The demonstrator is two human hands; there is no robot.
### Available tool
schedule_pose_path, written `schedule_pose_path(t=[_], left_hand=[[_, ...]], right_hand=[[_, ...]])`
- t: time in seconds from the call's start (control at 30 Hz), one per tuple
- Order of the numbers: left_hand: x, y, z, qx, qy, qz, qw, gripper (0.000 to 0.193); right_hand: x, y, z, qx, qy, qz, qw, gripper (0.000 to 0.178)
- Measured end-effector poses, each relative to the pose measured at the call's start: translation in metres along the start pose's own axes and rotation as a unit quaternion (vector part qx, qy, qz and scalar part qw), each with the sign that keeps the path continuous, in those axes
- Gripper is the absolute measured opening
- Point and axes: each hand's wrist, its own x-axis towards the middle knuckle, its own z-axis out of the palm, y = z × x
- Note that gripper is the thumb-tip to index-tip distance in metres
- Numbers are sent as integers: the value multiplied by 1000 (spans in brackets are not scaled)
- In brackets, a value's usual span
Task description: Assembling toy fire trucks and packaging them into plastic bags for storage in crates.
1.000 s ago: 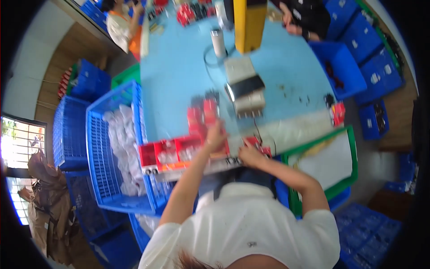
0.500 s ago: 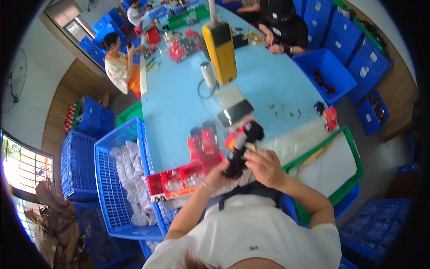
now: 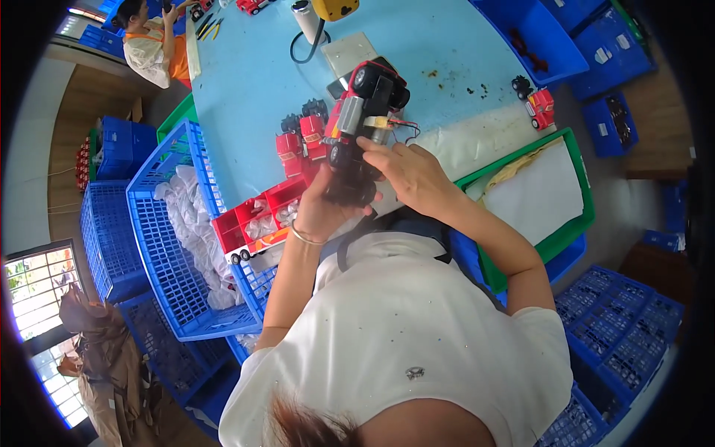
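A toy truck [image 3: 348,119], red with black wheels and a black chassis, is held tilted above the table's near edge with its underside showing. My left hand [image 3: 328,203] is closed around its lower black end. My right hand [image 3: 408,173] is bent against the truck's side, index fingertip on the chassis and the other fingers curled; its thumb is hidden. Beside those fingers, a small motor-like part [image 3: 381,132] with thin red and dark wires sticks out of the truck. Two red toy trucks [image 3: 302,141] stand just left of it on the blue table.
A red toy trailer [image 3: 249,223] holding clear bags sits at the table's near left, by a blue basket [image 3: 141,212] of wrapped pieces. Another red truck [image 3: 541,108] stands at right near a green-rimmed tray [image 3: 585,186]. A scale-like device [image 3: 350,56] lies beyond; a person [image 3: 153,48] works far left.
The view has tipped down toward me. The truck in my hands has turned more upright, its underside now facing me, and my right index finger has stretched onto the chassis.
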Motion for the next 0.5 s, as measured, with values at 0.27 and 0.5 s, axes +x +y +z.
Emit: schedule_pose_path(t=[0.27, 0.5], left_hand=[[-7, 12, 2, 157, -41, 56, 985, 65], [3, 21, 16, 369, 91, 108, 918, 72]], right_hand=[[-18, 13, 32, 181, 178, 11, 967, 41], [32, 19, 29, 610, 287, 212, 708, 25]])
